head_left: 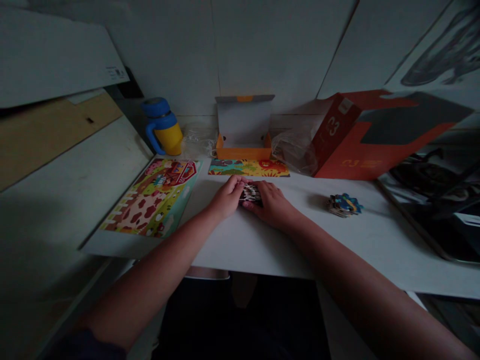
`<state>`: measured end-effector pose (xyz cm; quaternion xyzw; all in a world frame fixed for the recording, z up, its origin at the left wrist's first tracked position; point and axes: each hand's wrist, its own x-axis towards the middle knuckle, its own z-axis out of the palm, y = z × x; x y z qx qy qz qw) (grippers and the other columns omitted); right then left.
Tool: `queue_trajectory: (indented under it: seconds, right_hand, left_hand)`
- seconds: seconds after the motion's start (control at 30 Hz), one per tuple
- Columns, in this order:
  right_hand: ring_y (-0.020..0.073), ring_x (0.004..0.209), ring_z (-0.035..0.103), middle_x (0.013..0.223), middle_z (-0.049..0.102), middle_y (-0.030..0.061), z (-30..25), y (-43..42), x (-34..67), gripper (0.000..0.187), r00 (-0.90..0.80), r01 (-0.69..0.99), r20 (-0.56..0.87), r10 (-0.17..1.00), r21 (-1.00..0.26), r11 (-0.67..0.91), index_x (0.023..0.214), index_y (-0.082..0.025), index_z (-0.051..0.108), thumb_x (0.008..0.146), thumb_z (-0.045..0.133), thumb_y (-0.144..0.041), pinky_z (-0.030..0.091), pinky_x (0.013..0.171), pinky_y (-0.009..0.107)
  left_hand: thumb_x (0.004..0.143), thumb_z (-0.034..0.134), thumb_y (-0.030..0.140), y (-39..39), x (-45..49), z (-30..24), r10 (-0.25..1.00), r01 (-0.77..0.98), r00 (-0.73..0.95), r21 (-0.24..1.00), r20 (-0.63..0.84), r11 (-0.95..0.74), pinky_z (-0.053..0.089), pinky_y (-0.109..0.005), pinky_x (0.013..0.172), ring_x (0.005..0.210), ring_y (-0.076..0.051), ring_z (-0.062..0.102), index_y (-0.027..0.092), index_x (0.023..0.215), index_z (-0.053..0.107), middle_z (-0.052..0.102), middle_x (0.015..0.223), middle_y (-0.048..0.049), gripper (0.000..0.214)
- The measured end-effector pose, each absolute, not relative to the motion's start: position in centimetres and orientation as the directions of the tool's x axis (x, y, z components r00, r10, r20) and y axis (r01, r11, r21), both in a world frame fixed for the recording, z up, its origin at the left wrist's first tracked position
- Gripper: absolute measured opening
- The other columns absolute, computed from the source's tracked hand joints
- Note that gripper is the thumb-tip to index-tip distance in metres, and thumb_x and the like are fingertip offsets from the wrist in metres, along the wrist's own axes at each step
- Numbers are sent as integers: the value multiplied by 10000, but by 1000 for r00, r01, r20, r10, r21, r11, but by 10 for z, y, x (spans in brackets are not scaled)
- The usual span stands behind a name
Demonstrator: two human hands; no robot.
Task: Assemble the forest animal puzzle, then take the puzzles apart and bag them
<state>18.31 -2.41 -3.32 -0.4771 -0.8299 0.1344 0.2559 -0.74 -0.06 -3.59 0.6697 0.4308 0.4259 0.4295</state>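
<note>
Stack of pieces point(252, 192) in my grasp: pale, striped edges, the darker tones hard to make out in this dim light. Pile of pieces point(345, 204) before me: blue, marked yellow-orange. Picture sheet point(140, 207): green, with red, white and maroon patches. Picture strip point(247, 168): teal and yellow, with red-orange figures. Mug point(167, 136): blue and yellow. Open carton point(243, 153): orange, lid greyish inside. Large box point(337, 150): red-orange, with a dark grey panel. Tabletop point(240, 245): whitish.

Left hand point(228, 196) and right hand point(275, 204) curl inward, forearms point(170, 267) stretched forward.
</note>
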Motion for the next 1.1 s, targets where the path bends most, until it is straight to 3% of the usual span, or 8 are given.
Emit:
queue_trajectory:
  seconds: [0.13,0.33,0.63,0.83,0.97,1.1]
  right_hand:
    - [404,1216,588,1303,645,227,-37,-23,177,616,-374,766,303,877,-431,476,1383,-132,496,977,617,-579,483,1006,542]
    - [399,1208,597,1312,634,228,-38,-22,179,653,-391,739,332,858,-442,508,1389,-145,471,968,605,-626,489,1018,536]
    - [404,1244,591,1338,619,231,-40,-21,181,718,-419,698,368,830,-454,554,1421,-166,462,941,627,-674,487,1051,570]
    - [402,1267,577,1348,615,229,-41,-21,182,727,-422,696,353,835,-463,548,1448,-157,451,944,642,-645,480,1060,571]
    - [391,1254,586,1336,625,213,-41,-20,181,688,-404,708,340,849,-472,526,1439,-183,467,944,648,-626,490,1035,566]
    - [393,1228,593,1323,633,215,-41,-20,179,662,-396,725,344,851,-451,520,1443,-180,462,955,635,-593,497,1008,557]
  left_hand:
    - [1061,441,325,-2,-1,-36,918,194,338,939,207,-283,425,-377,1172,1293,-207,609,218,1238,576,674,1350,-84,247]
    - [1078,416,330,-7,-1,-30,903,262,353,901,245,-347,362,-385,1239,1412,-219,541,214,1354,576,615,1475,-108,339]
    - [1026,502,222,4,-2,-42,931,201,252,927,263,-316,475,-389,1120,1236,-210,665,202,1206,583,709,1290,-109,199]
    - [1027,556,322,5,-3,-42,951,209,191,937,242,-281,527,-364,999,1078,-208,707,216,1135,622,750,1138,-68,165]
    - [991,572,244,6,-3,-43,944,181,222,941,244,-286,511,-356,1020,1090,-198,701,214,1128,598,744,1133,-66,142]
    - [1050,490,342,3,-3,-37,937,248,261,923,231,-296,495,-365,1065,1157,-209,674,220,1173,622,723,1206,-73,218]
